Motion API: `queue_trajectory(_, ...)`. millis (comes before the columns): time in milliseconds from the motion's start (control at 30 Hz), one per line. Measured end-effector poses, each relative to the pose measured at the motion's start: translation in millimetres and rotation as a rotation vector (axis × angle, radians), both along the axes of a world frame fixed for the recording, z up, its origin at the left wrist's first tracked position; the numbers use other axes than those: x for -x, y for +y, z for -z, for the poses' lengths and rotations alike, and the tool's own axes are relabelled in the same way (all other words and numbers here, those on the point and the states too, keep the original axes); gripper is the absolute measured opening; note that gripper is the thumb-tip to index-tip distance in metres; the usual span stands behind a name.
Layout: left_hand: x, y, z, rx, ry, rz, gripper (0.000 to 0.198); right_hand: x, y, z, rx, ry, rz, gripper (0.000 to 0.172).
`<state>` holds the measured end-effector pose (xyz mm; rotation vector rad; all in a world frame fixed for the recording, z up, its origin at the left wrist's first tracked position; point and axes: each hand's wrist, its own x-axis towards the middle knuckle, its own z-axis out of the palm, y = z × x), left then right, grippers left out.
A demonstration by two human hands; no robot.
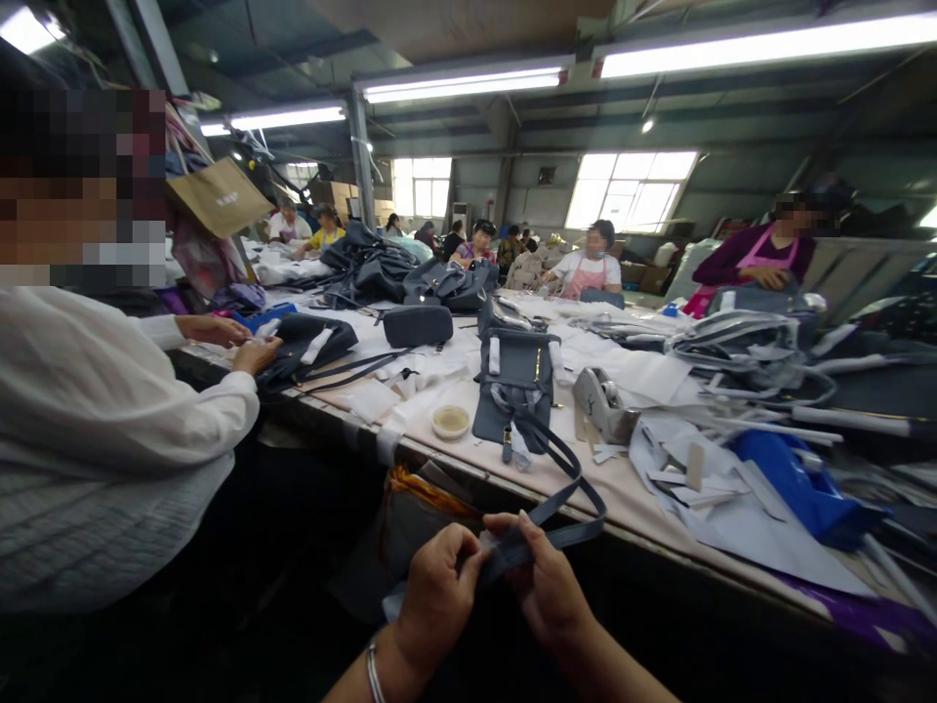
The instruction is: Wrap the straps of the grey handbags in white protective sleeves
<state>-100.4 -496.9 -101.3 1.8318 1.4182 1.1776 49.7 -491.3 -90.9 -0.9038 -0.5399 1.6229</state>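
Note:
My left hand, with a bracelet at the wrist, is closed in a pinch on a dark blue-grey bag strap. A small whitish piece, perhaps wrapping, shows at its fingertips. Close beside it, my right hand grips the same strap between thumb and fingers. From there the strap loops up over the table edge to a dark blue-grey handbag lying on the table. White wrapping covers parts of that bag, and a gold zip and buckle show on it. Both hands are in front of the table edge, below the bag.
A tape dispenser and a small round dish flank the bag. Blue dispenser and paper scraps lie right. More bags are piled behind. At left, a co-worker in a white top handles another bag; others work farther back.

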Motion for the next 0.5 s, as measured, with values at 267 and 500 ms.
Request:
queue_trajectory(267, 17, 12, 5.3, 0.212, -0.074, 0.078, 0.014, -44, 31, -8.0, 0.165, 0.273, 0.173, 0.028)
queue_trajectory(500, 28, 14, -7.0, 0.397, -0.203, 0.064, 0.012, -62, 74, -48.4, 0.158, 0.162, 0.309, 0.014)
